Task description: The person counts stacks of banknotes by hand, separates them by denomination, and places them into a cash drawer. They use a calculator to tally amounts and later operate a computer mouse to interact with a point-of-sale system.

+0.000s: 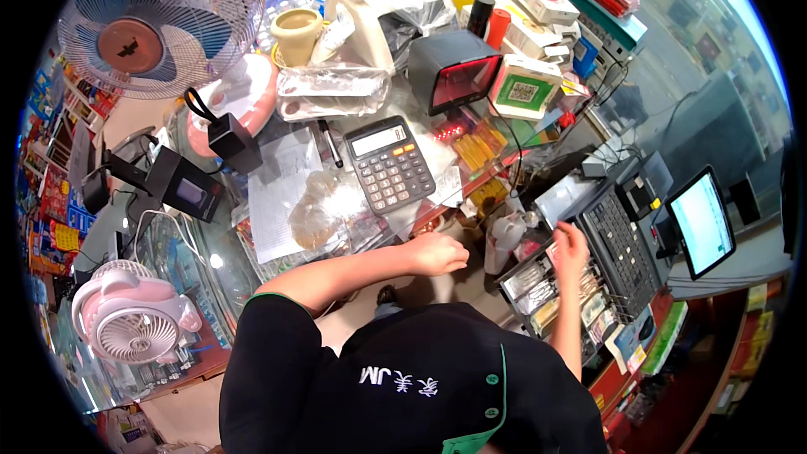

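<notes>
Head view: right hand (pixel 572 250) over cash drawer (pixel 510 297), fingers bent, pinch unclear; left hand (pixel 439 254) curled. Probably light, limp notes (pixel 546 314); grip edges.

Inside of left hand (pixel 440 254) hidden; blue fan (pixel 130 46) cut off by top edge.

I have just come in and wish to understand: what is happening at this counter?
A person has the right hand over the open cash drawer, beside the keyboard; whether its grip holds anything is unclear. The left hand is curled in a loose fist, apart from the calculator, and nothing shows in it.
</notes>
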Available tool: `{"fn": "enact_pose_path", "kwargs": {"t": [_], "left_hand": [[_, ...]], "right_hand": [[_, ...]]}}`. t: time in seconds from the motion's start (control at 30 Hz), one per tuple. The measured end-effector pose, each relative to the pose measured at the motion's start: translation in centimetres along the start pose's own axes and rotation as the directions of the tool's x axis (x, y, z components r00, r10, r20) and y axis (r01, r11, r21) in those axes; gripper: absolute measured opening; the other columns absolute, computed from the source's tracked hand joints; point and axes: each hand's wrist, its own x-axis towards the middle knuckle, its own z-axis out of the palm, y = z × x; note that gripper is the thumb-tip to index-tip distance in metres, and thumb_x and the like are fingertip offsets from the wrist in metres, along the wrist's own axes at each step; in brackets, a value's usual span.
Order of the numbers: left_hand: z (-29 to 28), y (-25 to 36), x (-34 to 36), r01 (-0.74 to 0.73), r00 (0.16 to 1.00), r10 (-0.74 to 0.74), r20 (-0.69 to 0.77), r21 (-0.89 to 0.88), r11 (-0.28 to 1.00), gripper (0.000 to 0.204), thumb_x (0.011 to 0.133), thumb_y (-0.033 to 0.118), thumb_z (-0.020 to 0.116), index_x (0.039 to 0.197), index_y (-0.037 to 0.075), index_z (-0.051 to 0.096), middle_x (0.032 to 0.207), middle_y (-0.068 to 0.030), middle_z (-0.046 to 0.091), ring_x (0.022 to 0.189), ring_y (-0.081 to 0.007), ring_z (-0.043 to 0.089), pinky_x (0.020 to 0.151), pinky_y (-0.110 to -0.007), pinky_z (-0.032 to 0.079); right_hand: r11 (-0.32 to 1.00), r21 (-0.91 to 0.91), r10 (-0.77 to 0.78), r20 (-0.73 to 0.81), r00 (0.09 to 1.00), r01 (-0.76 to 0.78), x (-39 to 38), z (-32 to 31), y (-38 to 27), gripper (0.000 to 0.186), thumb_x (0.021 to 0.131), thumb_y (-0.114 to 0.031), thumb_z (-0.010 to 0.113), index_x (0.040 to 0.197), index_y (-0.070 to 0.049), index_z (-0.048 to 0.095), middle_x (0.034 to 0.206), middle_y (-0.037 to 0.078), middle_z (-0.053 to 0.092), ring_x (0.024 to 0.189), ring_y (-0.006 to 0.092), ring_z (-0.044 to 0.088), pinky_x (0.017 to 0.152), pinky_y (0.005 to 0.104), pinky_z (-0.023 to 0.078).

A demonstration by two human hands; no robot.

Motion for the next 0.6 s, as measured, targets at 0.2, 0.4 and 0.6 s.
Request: {"fn": "enact_pose_path", "kwargs": {"t": [0.2,0.4,0.6], "left_hand": [[0.1,-1.0,-0.7,0.021,0.978,-0.03,0.206,0.044,0.999,0.029,0.083,0.025,0.062,0.103,0.004,0.061,0.099,-0.0174,0.063,0.098,-0.0358,0.059,0.083,-0.045,0.047],[-0.2,-1.3,-1.0,0.149,0.958,-0.126,0.258,-0.074,0.986,0.059,0.076,0.028,0.072,0.125,0.002,0.052,0.119,-0.0231,0.058,0.113,-0.0399,0.052,0.098,-0.044,0.039],[2.0,-2.0,-1.2,0.164,0.961,-0.093,0.26,-0.268,0.949,0.057,0.076,0.025,0.071,0.127,0.007,0.053,0.126,-0.019,0.055,0.117,-0.0364,0.05,0.1,-0.045,0.037]], "right_hand": [[0.795,-0.072,-0.523,0.422,0.741,0.602,-0.5,12.8,-18.5,0.046,0.071,-0.019,0.073,0.115,-0.013,0.063,0.122,0.016,0.052,0.111,0.0354,0.048,0.093,0.0429,0.04],[0.691,-0.226,-0.535,0.479,0.696,0.687,-1.3,16.4,-18.7,0.047,0.07,-0.03,0.074,0.114,-0.015,0.064,0.13,0.014,0.048,0.121,0.0375,0.041,0.098,0.0485,0.034],[0.732,-0.139,-0.534,0.491,0.688,0.667,-0.8,18.1,-22.3,0.043,0.072,-0.03,0.074,0.112,-0.014,0.065,0.133,0.015,0.046,0.125,0.0384,0.038,0.101,0.0483,0.032]]}}
